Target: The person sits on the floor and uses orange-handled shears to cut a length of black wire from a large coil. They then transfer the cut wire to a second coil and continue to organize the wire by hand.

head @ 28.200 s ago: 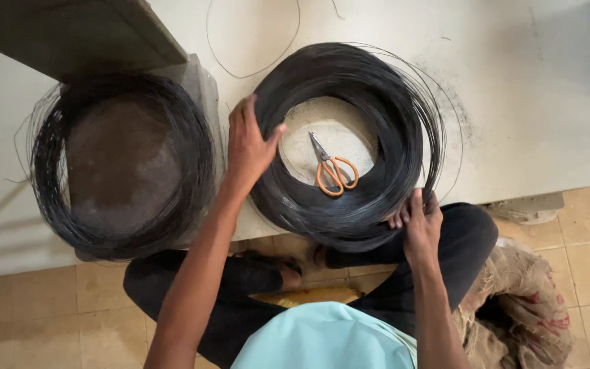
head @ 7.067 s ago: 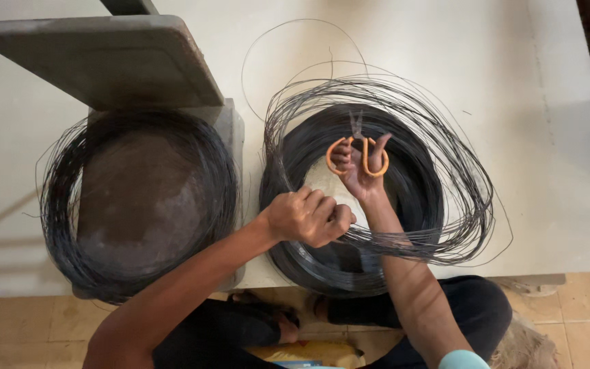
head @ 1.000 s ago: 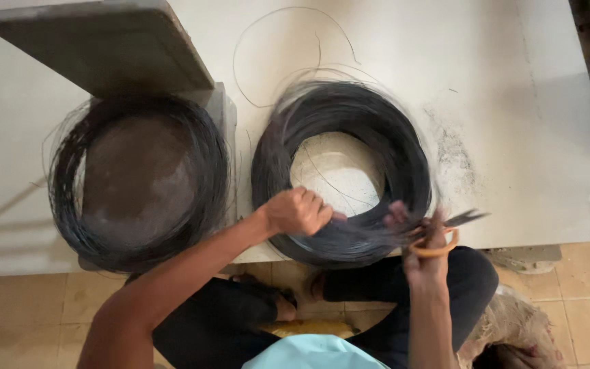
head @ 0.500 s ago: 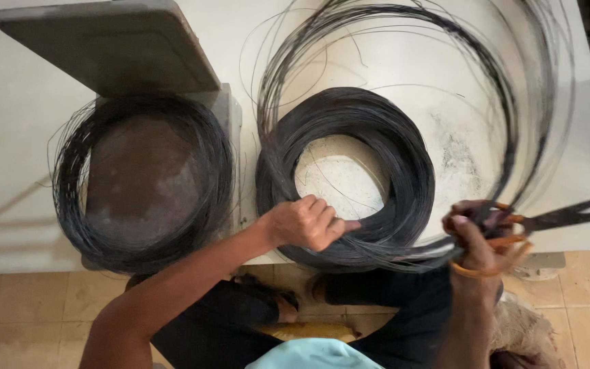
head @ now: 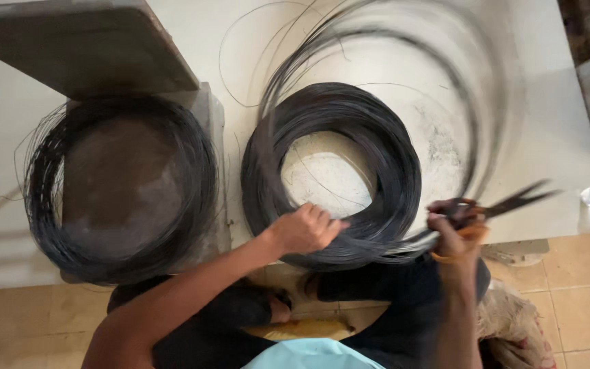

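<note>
A thick coil of black wire [head: 336,116] lies on the pale floor in front of me. My left hand [head: 303,229] presses down on its near edge, fingers curled over the strands. My right hand [head: 453,225] is closed around orange-handled scissors [head: 507,203] and a bunch of wire strands at the coil's near right. Several loose loops of wire [head: 466,82], blurred, arc wide over the coil from that hand toward the far side.
A second coil of black wire [head: 121,184] rings a grey block at the left, with a grey slab [head: 76,44] beyond it. Tan floor tiles [head: 582,301] lie at the near right. A crumpled cloth [head: 513,328] sits by my leg.
The loose wire loops have sprung up and spread wider over the coil. My right hand with the scissors stays at the coil's near right; my left hand keeps pressing the coil.
</note>
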